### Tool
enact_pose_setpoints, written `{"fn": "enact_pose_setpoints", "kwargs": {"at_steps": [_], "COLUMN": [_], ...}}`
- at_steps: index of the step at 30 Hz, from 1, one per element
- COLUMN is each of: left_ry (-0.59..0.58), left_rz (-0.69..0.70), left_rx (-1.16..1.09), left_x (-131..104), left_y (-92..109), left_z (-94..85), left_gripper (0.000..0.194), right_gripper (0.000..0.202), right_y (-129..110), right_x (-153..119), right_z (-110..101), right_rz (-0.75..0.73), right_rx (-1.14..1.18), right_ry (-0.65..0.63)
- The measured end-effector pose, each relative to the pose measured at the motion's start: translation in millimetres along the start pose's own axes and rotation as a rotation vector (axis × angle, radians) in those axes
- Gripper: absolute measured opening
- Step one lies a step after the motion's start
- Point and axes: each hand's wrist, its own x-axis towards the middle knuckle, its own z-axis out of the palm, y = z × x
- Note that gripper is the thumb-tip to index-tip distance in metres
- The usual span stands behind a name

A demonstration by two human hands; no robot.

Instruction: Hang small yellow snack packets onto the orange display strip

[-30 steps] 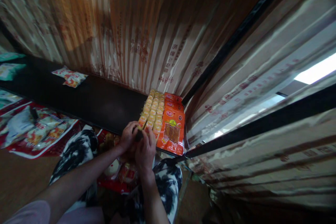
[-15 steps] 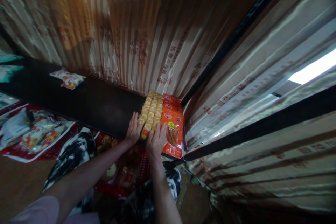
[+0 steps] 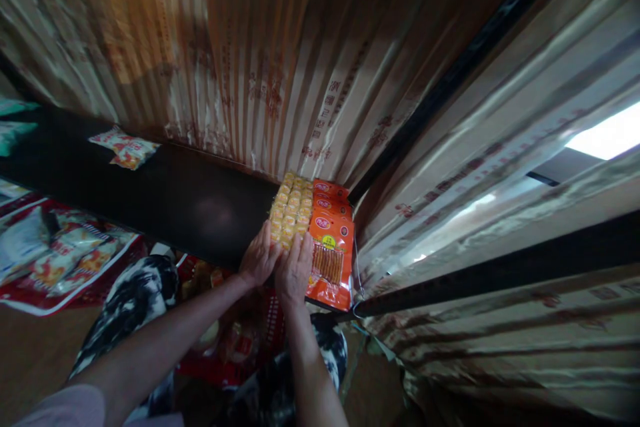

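Observation:
Rows of small yellow snack packs sit at the right end of a black shelf. Against their front-left corner rests my left hand, fingers stretched out. My right hand lies along their front right, its fingers straight and touching both the yellow packs and the edge of the orange bags beside them. These flat orange snack bags overlap in a row, and the front one has a clear window with brown sticks. My fingertips partly cover the front yellow packs.
Corrugated, printed panels rise behind the shelf, and a black post stands at its right end. A white-and-red snack bag lies further left. Red baskets with packaged snacks, one of them a left basket, are below the shelf front.
My hands have come closer together at the front of the yellow packs, the left one moving in from their left side. The view has shifted slightly.

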Motion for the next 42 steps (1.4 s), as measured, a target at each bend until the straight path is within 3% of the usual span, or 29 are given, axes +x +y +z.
{"fn": "enact_pose_setpoints", "kwargs": {"at_steps": [13,21,28,37,42], "left_ry": [0.086,0.09,-0.025,-0.011,-0.125], "left_rz": [-0.111,-0.396,-0.558,-0.556,-0.561], "left_rx": [-0.097,-0.45,-0.707,-0.78,-0.881], "left_x": [-0.2,16.2,62.9,114.4,129.5], "left_y": [6.3,-3.5,-22.2,-37.4,-42.9], "left_z": [-6.3,-16.1,-26.2,-6.1,3.4], "left_gripper": [0.056,0.057,0.059,0.058,0.063], "right_gripper": [0.051,0.053,0.049,0.05,0.051], "right_y": [-3.0,0.2,13.6,40.0,46.1], "right_x": [-0.5,1.1,35.5,98.4,132.4], "right_z": [-6.7,-20.5,-33.6,-28.7,-18.3], "right_rz": [0.06,0.088,0.048,-0.018,-0.074], "right_rx": [0.079,0.051,-0.048,-0.081,-0.132], "right_ry": [-0.005,-0.01,-0.07,-0.236,-0.349]}}
